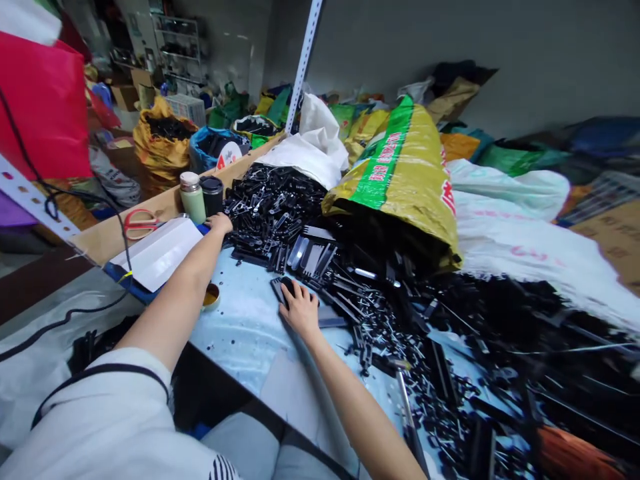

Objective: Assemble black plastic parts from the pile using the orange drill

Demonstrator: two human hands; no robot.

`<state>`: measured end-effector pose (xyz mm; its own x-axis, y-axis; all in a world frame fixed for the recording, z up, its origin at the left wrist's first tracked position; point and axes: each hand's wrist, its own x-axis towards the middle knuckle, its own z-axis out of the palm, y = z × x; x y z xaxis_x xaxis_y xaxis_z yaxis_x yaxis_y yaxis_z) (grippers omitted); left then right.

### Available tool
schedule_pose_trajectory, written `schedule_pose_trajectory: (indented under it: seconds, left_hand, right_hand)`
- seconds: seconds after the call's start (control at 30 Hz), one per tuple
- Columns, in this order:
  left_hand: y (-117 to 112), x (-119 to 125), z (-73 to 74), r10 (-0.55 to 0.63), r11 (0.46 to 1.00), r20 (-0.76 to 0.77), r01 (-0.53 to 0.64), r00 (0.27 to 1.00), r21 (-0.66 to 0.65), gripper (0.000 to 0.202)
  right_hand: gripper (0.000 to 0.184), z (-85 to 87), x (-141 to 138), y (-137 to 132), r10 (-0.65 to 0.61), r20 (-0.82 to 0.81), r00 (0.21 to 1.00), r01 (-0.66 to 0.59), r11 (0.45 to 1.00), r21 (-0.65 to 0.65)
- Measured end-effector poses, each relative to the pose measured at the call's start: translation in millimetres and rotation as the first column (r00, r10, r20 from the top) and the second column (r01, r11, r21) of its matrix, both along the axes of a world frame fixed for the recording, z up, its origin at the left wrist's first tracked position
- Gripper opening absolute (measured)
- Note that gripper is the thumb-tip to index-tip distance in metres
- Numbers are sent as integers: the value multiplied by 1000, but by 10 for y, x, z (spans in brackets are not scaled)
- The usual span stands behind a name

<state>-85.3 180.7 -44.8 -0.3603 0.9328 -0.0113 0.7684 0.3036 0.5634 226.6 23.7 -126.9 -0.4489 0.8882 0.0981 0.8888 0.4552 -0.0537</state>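
Observation:
My left hand (220, 223) reaches to the left edge of a heap of small black clip-like parts (270, 207), close beside a black lidded cup (211, 195). Its fingers are small and partly hidden, so I cannot make out anything in them. In the middle of the light blue tabletop (240, 320), my right hand (301, 310) has its fingers curved over a black plastic part (287, 287). A flat slotted black piece (277, 288) lies just at its fingertips. More flat black pieces (314, 259) are laid side by side behind that hand.
A yellow-green sack (400, 173) spills black parts on the right. Loose screws (380, 313) and a hammer (405, 393) lie nearby. Red-handled scissors (140, 225), a white sheet (163, 253), a green bottle (193, 199) and a small round tin (211, 297) are at the left.

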Motion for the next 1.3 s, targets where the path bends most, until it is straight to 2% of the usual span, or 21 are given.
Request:
schedule_pose_trajectory:
  seconds: [0.1,0.2,0.3,0.43,0.5,0.63,0.73,0.83,0.93,1.03,1.1,1.17,1.2,1.27,1.3]
  left_hand:
    - [136,-38,-156,185,977,-20,-186,983,-107,45]
    - [166,119,-325,265,949,-60,-271,962,-163,57]
    - [84,464,-488,242,952,-93,-255,966,-170,50]
    - [-131,1040,-626,121,985,-126,-135,985,-109,43]
    - [-258,1308,-642,35,995,-121,-46,992,-83,37]
    - [-520,1712,-595,-112,994,-109,110,988,-27,30]
    - [-703,1858,-489,-176,983,-125,181,976,31,29]
    - [-901,1902,-333,-235,966,-146,248,961,75,31]
    - [-1224,1961,-227,-316,931,-166,339,934,136,31]
    - [-1775,2071,-280,-423,891,-123,437,898,123,31]
    - [-2235,2132,-401,-530,844,-60,533,846,62,35]
    - [-2678,2158,-551,-635,772,-15,635,772,32,31]
    - [-2867,2159,-622,-666,746,2,665,746,28,28]
    - [-3148,2145,-735,-692,722,40,691,721,45,25]
    - [-3241,2137,-773,-689,724,66,686,721,64,25]
  right_hand:
    - [53,-26,483,-41,-41,33,999,40,999,25]
    - [51,-52,739,-21,-12,39,999,10,999,37]
    - [50,-77,785,7,1,21,1000,-2,998,55]
    - [45,-105,744,-18,24,-3,1000,-24,996,89]
    - [41,-124,721,-67,3,-2,1000,-3,994,110]
    - [43,-139,689,-197,-188,1,982,186,969,162]
    - [45,-51,740,-278,-216,-43,975,220,968,123]
    - [49,120,886,-390,-314,-212,925,327,945,27]
    - [52,268,1068,-632,-397,-420,816,344,918,-198]
    - [51,310,1233,-1048,-373,-553,745,192,914,-358]
    - [47,283,1349,-1383,-266,-571,777,43,927,-372]
    - [42,232,1487,-1700,-124,-493,861,-84,922,-379]
    - [39,204,1559,-1832,-71,-423,903,-106,919,-380]
    - [35,159,1678,-2019,-51,-274,960,-46,940,-337]
    - [35,143,1709,-2067,-100,-209,973,35,956,-292]
